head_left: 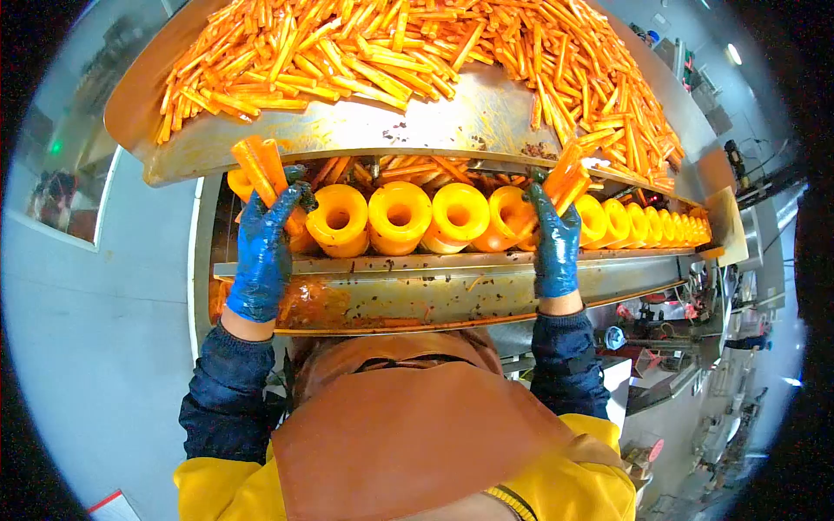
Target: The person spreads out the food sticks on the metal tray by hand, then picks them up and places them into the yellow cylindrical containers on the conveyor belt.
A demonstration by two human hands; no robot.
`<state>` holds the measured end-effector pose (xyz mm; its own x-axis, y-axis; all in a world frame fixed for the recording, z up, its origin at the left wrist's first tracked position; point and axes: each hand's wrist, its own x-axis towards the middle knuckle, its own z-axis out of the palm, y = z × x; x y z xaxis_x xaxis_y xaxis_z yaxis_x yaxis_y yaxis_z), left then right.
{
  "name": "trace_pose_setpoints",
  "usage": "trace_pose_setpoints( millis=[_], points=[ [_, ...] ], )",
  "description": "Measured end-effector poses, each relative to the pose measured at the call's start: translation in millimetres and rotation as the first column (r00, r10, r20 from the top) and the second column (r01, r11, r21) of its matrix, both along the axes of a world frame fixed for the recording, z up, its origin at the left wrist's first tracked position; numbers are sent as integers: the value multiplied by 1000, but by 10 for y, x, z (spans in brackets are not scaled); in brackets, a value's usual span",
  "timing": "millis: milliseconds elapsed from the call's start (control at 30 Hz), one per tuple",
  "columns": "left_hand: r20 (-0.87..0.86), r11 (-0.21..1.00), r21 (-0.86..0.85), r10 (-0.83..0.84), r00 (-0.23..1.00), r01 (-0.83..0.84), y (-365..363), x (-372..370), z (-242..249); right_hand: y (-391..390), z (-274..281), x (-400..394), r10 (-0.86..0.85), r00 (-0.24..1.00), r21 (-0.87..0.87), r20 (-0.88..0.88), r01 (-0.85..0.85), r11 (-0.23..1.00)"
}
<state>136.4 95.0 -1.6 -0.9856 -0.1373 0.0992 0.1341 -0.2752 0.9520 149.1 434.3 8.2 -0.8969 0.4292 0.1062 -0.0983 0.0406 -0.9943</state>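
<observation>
My left hand [264, 252], in a blue glove stained dark at the fingertips, is closed round a few orange sticks [261, 167] that point up, at the left end of a row of yellow-orange ring-shaped cups [400, 217]. Gloved in the same blue, my right hand [556, 239] grips more orange sticks [569, 178], tilted up to the right, in front of the row's middle. Some cups behind both hands are partly hidden. Loose orange sticks also lie in the dark gap behind the cups.
A metal tray [478, 100] heaped with orange sticks [347, 52] spans the top. Below the cups runs a stained metal trough [417, 291]. A pale board [726, 227] stands at the row's right end. Equipment and the floor show at the right.
</observation>
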Motion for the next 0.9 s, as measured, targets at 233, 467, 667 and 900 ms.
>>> trace_pose_setpoints(
  millis=[233, 467, 667, 900],
  points=[
    [31, 1000, -10, -12, 999, 12, 68, 62, 77, -211, -257, -226, 112, 984, 190, 140, -138, 972],
    [48, 996, 85, 5, 999, -9, 130, 75, 103, -373, 41, -94, 141, 986, 32, -90, -139, 990],
    [12, 960, 269, -80, 997, 74, 253, 21, 99, -275, -400, -296, 228, 969, 313, 101, -248, 917],
    [34, 981, 168, -103, 994, 96, 304, -176, -224, -845, 43, -200, 282, 959, 89, 8, -282, 955]
  ],
)
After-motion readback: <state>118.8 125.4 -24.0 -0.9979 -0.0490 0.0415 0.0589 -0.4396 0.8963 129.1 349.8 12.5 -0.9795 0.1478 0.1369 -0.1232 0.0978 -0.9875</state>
